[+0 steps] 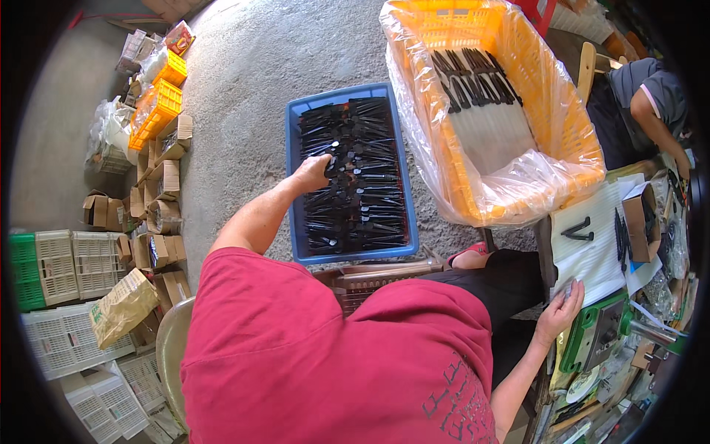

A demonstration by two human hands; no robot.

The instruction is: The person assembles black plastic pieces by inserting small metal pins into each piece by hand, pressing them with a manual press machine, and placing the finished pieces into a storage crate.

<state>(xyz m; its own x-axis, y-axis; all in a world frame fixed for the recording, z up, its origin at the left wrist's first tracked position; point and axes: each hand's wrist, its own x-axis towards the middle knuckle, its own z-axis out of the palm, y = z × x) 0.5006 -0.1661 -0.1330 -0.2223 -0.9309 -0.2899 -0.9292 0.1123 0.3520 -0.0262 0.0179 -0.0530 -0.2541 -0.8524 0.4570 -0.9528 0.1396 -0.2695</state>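
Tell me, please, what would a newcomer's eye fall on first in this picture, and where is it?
Probably the large yellow crate at the upper right, draped in clear plastic and holding a row of black pieces. Just left of it, near the centre, sits a blue tub packed with dark slender items, into which the left hand reaches. The red shirt fills the lower middle.

Left arm [255,220] outstretched, fingers [322,164] curled, right fingers [573,296] extended
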